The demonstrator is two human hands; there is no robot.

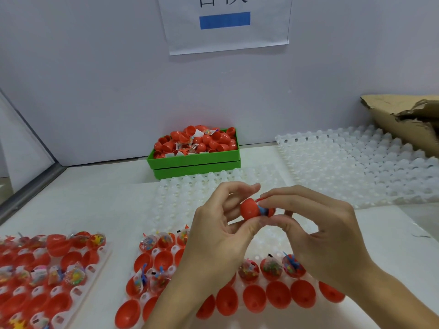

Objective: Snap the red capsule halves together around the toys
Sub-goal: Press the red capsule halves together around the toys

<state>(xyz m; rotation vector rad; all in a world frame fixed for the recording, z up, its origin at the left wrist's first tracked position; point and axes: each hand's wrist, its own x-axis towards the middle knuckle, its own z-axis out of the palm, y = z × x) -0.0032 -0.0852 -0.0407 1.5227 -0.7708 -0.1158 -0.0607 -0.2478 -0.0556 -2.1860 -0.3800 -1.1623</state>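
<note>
My left hand [221,224] pinches a red capsule half [249,210] between thumb and fingers, above the middle tray. My right hand [318,231] pinches the other red half [269,212] against it; that half is mostly hidden by my fingers. A blue bit of a toy [262,210] shows in the gap between the two halves. Below my hands, a white tray [164,224] holds empty red halves [278,298] and halves filled with bagged toys [270,269].
A second tray [95,267] of red halves and toys lies at the lower left. A green bin [194,162] of red halves stands by the back wall. Empty white trays [356,167] lie at the right, beside a torn cardboard box [403,122].
</note>
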